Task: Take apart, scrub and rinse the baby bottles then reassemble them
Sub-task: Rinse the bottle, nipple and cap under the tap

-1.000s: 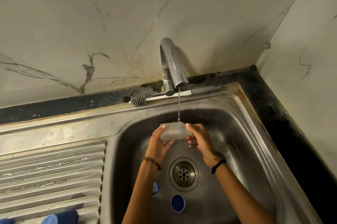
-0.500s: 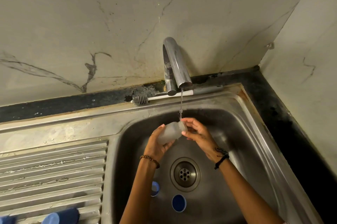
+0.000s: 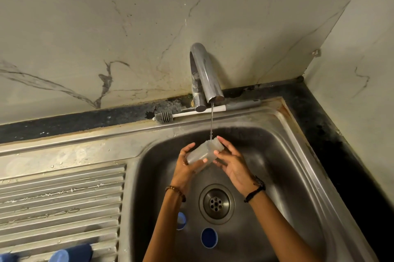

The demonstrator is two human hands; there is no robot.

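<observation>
I hold a clear, cloudy baby bottle body (image 3: 203,153) tilted over the sink basin (image 3: 287,176), its open neck up under the thin stream from the chrome tap (image 3: 204,76). My left hand (image 3: 187,165) grips the bottle's lower part, fingers curled around it. My right hand (image 3: 230,161) holds the neck end between thumb and fingers. Two blue bottle parts lie on the basin floor: one (image 3: 209,237) near the drain, another (image 3: 181,220) half hidden behind my left forearm. A bottle brush (image 3: 164,116) lies on the ledge behind the tap.
The drain (image 3: 216,204) sits in the middle of the basin. A ribbed steel drainboard (image 3: 59,202) spreads to the left, with dark blue bottle pieces (image 3: 70,253) at its near edge. Marble walls close in behind and on the right.
The bottle has turned from lying level under the stream to tilted with its neck up toward the water. Both hands shifted their hold on it slightly.
</observation>
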